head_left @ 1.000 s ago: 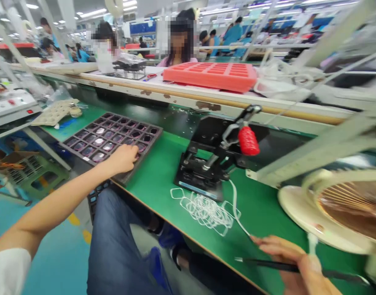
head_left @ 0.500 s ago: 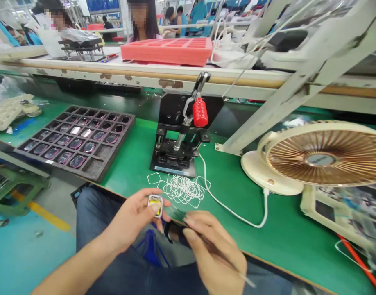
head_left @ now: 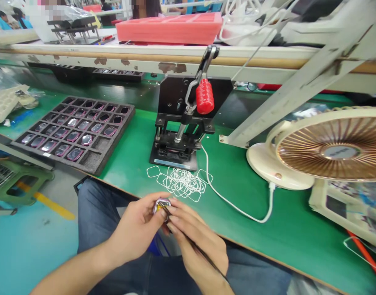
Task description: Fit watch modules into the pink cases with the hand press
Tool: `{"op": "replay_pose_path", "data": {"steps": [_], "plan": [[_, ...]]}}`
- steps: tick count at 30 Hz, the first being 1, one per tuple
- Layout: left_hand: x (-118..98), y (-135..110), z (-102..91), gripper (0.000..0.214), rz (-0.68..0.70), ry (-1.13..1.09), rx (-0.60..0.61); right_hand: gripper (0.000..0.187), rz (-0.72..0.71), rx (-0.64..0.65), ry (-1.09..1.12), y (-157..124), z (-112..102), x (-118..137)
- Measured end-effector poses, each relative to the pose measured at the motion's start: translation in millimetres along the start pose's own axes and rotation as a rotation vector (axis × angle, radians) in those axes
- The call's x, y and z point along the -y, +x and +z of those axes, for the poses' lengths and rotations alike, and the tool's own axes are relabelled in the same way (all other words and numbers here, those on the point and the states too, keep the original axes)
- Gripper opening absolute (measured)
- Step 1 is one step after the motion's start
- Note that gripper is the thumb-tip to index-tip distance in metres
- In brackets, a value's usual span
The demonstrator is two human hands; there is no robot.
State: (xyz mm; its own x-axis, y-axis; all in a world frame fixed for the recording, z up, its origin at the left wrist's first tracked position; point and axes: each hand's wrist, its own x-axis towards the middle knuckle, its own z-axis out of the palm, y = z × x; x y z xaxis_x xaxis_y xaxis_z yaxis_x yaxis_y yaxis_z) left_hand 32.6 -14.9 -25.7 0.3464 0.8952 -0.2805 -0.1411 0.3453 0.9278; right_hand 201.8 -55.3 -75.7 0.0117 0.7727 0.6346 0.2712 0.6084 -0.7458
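Observation:
Between thumb and fingers, my left hand (head_left: pixel 139 227) grips a small watch case (head_left: pixel 159 205) with a pale rim and yellow inside, held just off the table's front edge. My right hand (head_left: pixel 197 241) is closed on dark tweezers (head_left: pixel 192 243), whose tips are at the case's inside. Both hands meet around the case, so its lower part is hidden. On the green table behind them lies a tangled heap of thin white ring gaskets (head_left: pixel 184 182). A black toggle press (head_left: pixel 178 139) with a red handle (head_left: pixel 204 96) stands behind the heap.
At the left, a dark foam tray (head_left: pixel 100 157) holds many watch cases in its slots. A cream fan (head_left: pixel 338 151) stands at the right, its white cable (head_left: pixel 231 207) curving over the table. A slanted metal brace (head_left: pixel 286 86) and a pink foam tray (head_left: pixel 166 30) are further back.
My right hand has moved left and up, bringing the tweezer tips to the watch case. My left hand still holds the case, now slightly further right. The camera view has tilted down.

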Motion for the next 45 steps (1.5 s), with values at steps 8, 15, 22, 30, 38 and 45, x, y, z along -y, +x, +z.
{"op": "replay_pose_path", "data": {"steps": [8, 15, 22, 30, 38, 45], "plan": [[5.2, -1.3, -3.2, 0.039, 0.005, 0.146, -0.008, 0.051, -0.022, 0.042, -0.032, -3.4, -0.4, -1.8], [5.4, 5.6, -4.0, 0.037, -0.016, 0.052, -0.001, 0.057, -0.113, 0.019, -0.079, -9.3, 3.2, -8.0], [3.9, 16.4, -7.0, 0.042, -0.107, -0.311, 0.085, 0.053, -0.043, -0.178, -0.086, -8.8, 8.5, -10.3], [-3.0, 35.1, -11.9, 0.048, -0.137, -0.447, -0.02, 0.029, 0.148, -0.37, -0.265, 27.4, -18.2, -16.8], [0.4, 40.0, -23.4, 0.042, -0.143, -0.43, -0.003, 0.014, 0.276, -0.184, -0.51, 48.6, -57.3, -18.8], [-5.6, 26.2, -25.4, 0.04, -0.205, -0.412, -0.11, 0.031, 0.367, -0.251, -0.365, 18.7, -77.1, 15.0]]}}
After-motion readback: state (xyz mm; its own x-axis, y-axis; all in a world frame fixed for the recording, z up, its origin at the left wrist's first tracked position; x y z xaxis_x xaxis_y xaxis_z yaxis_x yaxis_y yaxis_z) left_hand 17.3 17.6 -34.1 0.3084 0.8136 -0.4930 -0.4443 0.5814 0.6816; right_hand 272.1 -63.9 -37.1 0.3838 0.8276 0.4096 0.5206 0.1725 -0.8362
